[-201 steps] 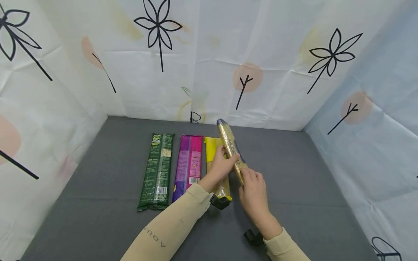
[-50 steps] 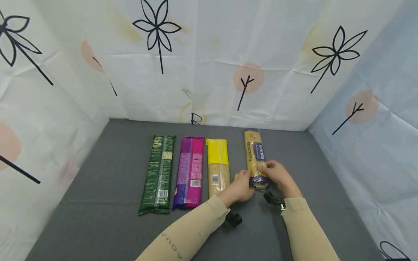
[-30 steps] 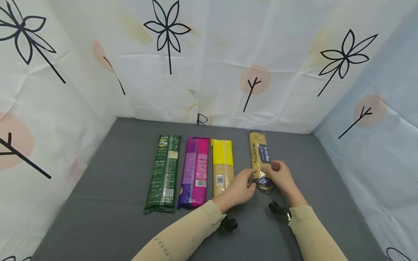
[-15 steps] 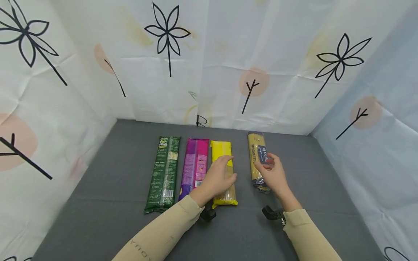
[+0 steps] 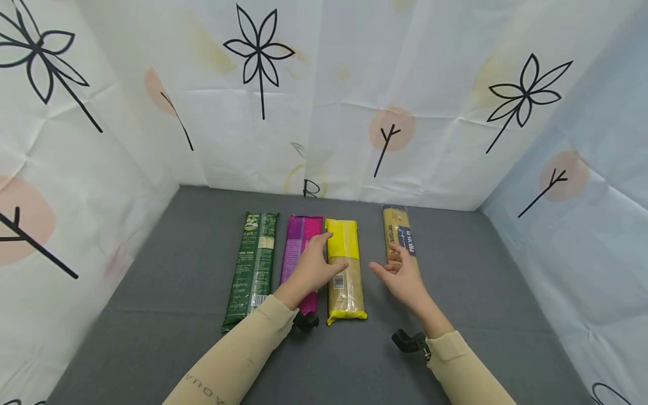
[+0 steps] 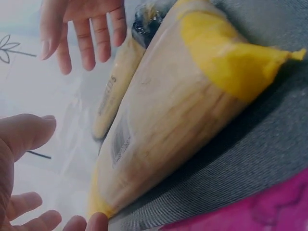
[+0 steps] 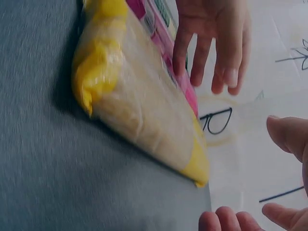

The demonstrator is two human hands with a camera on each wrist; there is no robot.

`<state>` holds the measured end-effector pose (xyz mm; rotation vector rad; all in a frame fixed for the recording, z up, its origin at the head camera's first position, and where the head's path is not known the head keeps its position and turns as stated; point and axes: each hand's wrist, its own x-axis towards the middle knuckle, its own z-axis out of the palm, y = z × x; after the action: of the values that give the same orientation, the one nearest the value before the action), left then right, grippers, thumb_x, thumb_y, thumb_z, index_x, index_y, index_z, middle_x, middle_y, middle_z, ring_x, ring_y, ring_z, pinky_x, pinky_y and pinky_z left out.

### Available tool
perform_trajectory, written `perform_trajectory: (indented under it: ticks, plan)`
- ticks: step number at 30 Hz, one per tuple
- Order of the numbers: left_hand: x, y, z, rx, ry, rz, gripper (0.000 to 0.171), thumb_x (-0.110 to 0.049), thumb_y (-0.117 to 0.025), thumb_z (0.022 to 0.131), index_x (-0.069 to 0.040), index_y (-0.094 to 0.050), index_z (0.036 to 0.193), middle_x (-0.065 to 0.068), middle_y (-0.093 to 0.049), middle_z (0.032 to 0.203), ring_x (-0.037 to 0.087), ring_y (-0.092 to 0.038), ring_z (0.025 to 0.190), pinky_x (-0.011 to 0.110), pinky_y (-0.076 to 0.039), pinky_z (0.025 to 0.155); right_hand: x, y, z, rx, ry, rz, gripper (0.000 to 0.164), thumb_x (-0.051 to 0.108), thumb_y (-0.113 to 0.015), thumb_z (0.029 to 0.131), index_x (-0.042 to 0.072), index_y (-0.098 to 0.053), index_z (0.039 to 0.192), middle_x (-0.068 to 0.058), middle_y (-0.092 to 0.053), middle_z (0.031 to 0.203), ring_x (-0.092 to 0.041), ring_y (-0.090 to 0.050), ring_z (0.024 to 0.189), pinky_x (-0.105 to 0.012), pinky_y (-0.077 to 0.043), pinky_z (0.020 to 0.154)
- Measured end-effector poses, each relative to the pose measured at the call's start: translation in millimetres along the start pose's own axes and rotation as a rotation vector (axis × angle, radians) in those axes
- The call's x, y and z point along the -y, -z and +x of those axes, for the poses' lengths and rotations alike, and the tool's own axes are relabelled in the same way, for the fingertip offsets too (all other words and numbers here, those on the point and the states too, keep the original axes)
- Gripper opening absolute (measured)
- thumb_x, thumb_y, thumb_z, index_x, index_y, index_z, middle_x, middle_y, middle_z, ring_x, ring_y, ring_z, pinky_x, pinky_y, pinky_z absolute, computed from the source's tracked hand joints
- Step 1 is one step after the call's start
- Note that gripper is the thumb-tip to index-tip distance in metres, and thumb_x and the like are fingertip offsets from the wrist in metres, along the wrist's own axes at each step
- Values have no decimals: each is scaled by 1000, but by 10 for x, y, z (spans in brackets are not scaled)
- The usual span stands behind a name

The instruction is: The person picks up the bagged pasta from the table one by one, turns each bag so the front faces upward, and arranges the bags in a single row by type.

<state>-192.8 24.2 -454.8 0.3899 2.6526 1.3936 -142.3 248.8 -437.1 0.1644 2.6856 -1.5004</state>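
Observation:
A yellow-ended pack of spaghetti [image 5: 347, 292] lies on the grey table between my two hands. My left hand [image 5: 311, 267] hovers over its left side and the magenta-purple pasta pack [image 5: 307, 228], fingers spread and holding nothing. To its right my right hand [image 5: 402, 278] is held in the air with fingers apart, in front of the blue-labelled spaghetti pack [image 5: 396, 224], whose lower end it hides. In the left wrist view the yellow-ended pack [image 6: 154, 110] fills the middle, apart from the fingers. The right wrist view shows the same pack [image 7: 139, 96] below both hands.
A green spaghetti pack [image 5: 253, 253] lies at the left of the row, its lower end partly behind my left sleeve. Patterned white cloth [image 5: 344, 79] walls the grey table [image 5: 455, 270] at the back and both sides.
I have set the blue-labelled pack down at the right of the row and let go of it. Both hands have since moved left, toward the yellow-ended pack.

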Motion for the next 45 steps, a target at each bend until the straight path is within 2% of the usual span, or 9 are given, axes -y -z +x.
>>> perform_trajectory:
  ticks: [3, 8, 12, 17, 20, 24, 27, 34, 45]
  plan:
    - [7, 9, 36, 10, 20, -18, 82, -40, -75, 83, -14, -34, 150, 7, -36, 147, 29, -50, 118, 44, -49, 91, 14, -56, 7, 41, -12, 3, 85, 45, -71, 86, 13, -26, 150, -20, -40, 139, -32, -52, 115, -46, -49, 88]
    - [36, -25, 120, -5, 34, 5, 83, -41, -75, 83, -15, -33, 151, 7, -33, 150, 26, -44, 128, 46, -40, 103, 3, -164, 12, 127, -39, 22, 86, 45, -72, 86, 12, -26, 151, -20, -41, 141, -30, -53, 115, -45, -50, 88]
    - [50, -73, 214, -5, 60, 12, 85, -38, -75, 84, -15, -31, 152, 8, -32, 151, 27, -44, 128, 46, -40, 103, -39, -258, 24, 152, -51, 29, 82, 39, -72, 87, 11, -28, 150, -20, -43, 139, -30, -54, 114, -46, -50, 88]
    - [49, -120, 347, 1, 84, 63, 82, -37, -74, 85, -11, -32, 151, 12, -35, 150, 30, -46, 128, 46, -40, 103, -138, -381, 104, 172, -39, -19, 84, 41, -75, 84, 8, -33, 149, -15, -49, 133, -25, -56, 107, -39, -51, 84]
    - [51, -137, 385, 22, 99, 91, 79, -35, -74, 85, -8, -37, 148, 13, -41, 147, 30, -48, 126, 46, -40, 103, -193, -420, 166, 201, 0, -56, 85, 42, -76, 82, 6, -36, 148, -11, -52, 128, -21, -54, 101, -35, -50, 82]
    - [70, -149, 376, 28, 111, 109, 74, -33, -75, 84, -4, -44, 144, 14, -47, 142, 31, -51, 122, 46, -42, 102, -226, -434, 233, 261, 56, -57, 76, 39, -76, 83, 8, -43, 145, -8, -54, 124, -20, -54, 94, -35, -49, 78]
    - [95, -155, 355, 24, 118, 121, 73, -34, -75, 84, -4, -45, 143, 15, -50, 140, 31, -51, 121, 46, -42, 101, -227, -442, 245, 289, 60, -47, 74, 38, -76, 84, 11, -44, 145, -7, -53, 123, -21, -53, 92, -35, -48, 76]
    - [134, -171, 323, 37, 131, 124, 71, -36, -73, 86, -7, -45, 145, 14, -51, 139, 30, -51, 122, 45, -42, 101, -250, -475, 203, 249, 0, -85, 82, 47, -77, 80, 15, -42, 147, -7, -48, 125, -20, -49, 96, -34, -45, 76]
    - [125, -224, 304, 54, 111, 119, 71, -36, -73, 86, -7, -45, 145, 14, -52, 138, 30, -52, 120, 45, -43, 100, -215, -421, 125, 241, -22, -104, 80, 44, -77, 80, 15, -43, 145, -7, -48, 123, -21, -48, 94, -33, -45, 75]
